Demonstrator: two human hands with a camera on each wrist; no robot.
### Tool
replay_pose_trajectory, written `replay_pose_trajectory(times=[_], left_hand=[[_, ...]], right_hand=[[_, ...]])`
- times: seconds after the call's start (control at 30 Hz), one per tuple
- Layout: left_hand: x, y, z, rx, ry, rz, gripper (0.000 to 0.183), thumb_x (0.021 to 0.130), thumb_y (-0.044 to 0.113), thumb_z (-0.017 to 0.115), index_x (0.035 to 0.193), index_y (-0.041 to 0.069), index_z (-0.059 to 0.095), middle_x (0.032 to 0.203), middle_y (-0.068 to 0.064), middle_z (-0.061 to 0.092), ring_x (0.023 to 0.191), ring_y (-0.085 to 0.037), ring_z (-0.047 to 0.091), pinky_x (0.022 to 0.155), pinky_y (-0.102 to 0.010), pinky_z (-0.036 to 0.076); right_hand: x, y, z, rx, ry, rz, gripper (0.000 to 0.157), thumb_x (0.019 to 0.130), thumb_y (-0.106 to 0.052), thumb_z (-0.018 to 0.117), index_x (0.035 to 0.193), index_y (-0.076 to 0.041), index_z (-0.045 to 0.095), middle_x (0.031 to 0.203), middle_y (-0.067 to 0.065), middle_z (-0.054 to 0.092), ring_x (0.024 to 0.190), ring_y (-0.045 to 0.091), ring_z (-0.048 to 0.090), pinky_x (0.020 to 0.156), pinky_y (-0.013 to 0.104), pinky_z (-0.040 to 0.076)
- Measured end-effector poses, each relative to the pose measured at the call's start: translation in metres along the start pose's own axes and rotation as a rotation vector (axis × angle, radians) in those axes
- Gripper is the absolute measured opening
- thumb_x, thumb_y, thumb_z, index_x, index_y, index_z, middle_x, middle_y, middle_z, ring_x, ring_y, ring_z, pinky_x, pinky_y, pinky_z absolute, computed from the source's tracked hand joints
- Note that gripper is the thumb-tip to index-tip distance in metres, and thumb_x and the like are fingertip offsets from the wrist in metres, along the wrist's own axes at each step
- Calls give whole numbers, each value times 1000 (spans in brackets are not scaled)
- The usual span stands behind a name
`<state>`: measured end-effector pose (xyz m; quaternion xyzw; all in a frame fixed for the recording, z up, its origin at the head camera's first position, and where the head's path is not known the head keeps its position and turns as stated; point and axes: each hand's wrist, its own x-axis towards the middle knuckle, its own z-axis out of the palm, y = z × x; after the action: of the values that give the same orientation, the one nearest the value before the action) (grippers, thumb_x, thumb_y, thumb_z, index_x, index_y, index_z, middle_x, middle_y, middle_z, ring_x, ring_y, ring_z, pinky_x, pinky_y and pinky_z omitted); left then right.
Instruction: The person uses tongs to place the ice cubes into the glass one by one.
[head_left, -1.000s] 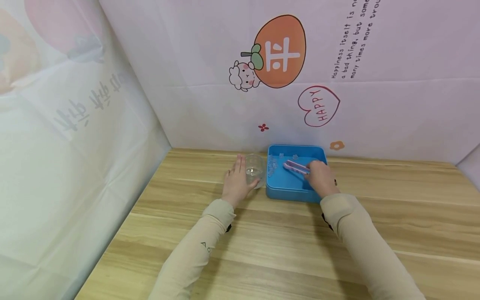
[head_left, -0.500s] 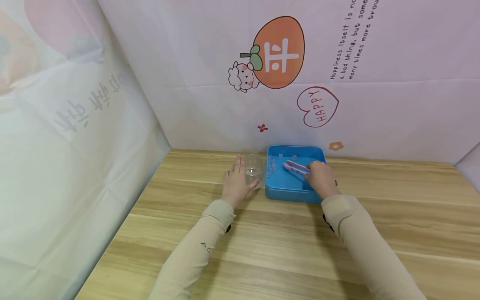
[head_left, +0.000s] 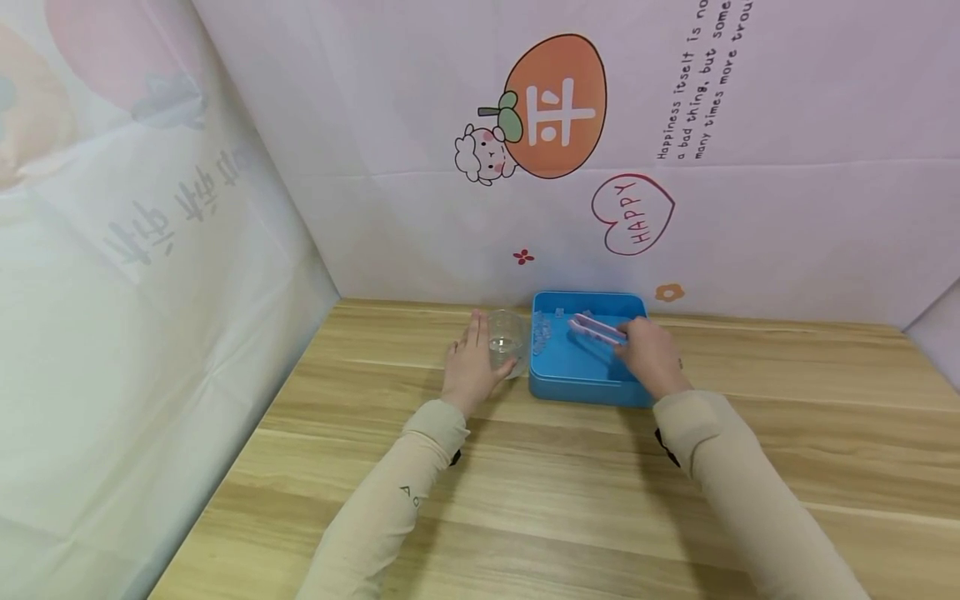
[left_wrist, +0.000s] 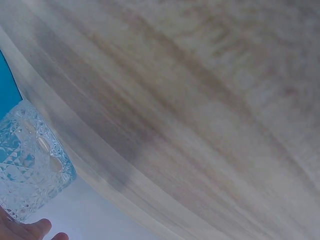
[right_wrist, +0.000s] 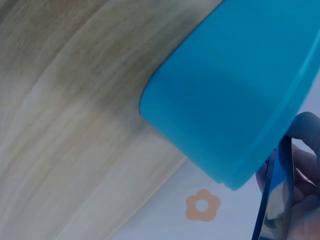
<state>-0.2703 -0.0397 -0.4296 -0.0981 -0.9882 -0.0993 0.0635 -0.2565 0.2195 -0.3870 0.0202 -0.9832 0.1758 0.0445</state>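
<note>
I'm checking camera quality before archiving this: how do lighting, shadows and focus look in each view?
Head view: soft light, a pale sheen on the wooden tabletop, a diffuse shadow beside the right sleeve. Left wrist view: wood grain blurred at upper right, while the faceted cup looks crisper. Right wrist view: bluish cast, a soft-edged shadow beside the blue box.

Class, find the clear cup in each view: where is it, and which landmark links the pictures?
Head: the clear cup is slightly right of and below the picture's centre.
Left wrist: at the left edge, lower half.
Right wrist: not in it.
Shared landmark: the blue tray, in all three.
</note>
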Motion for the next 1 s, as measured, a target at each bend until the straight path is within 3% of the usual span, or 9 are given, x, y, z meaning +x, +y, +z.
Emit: replay_pose_trajectory(times=[0.3, 0.6, 1.0], left_hand=[[0, 0, 0, -11, 3, 4, 93, 88, 57, 54, 152, 6, 10, 161, -9, 12, 142, -26, 34, 113, -44, 34], [0, 3, -3, 7, 0, -5, 93, 88, 56, 54, 152, 5, 10, 161, -9, 12, 140, -25, 36, 112, -43, 35], [0, 3, -3, 4, -5, -9, 94, 88, 57, 55, 152, 6, 10, 161, -9, 12, 140, -26, 37, 112, -43, 35]], right_hand=[[-7, -1, -9, -13, 57, -65, 33, 86, -10, 66, 113, 9, 64, 94, 26, 65, 74, 32, 62, 66, 42, 54], [-12, -12, -20, 44, 124, -128, 32, 85, -9, 66, 112, 6, 66, 94, 24, 65, 72, 29, 60, 56, 35, 51], [-20, -43, -30, 48, 57, -157, 35, 88, -14, 64, 120, 1, 63, 106, 22, 64, 85, 30, 63, 66, 39, 54]])
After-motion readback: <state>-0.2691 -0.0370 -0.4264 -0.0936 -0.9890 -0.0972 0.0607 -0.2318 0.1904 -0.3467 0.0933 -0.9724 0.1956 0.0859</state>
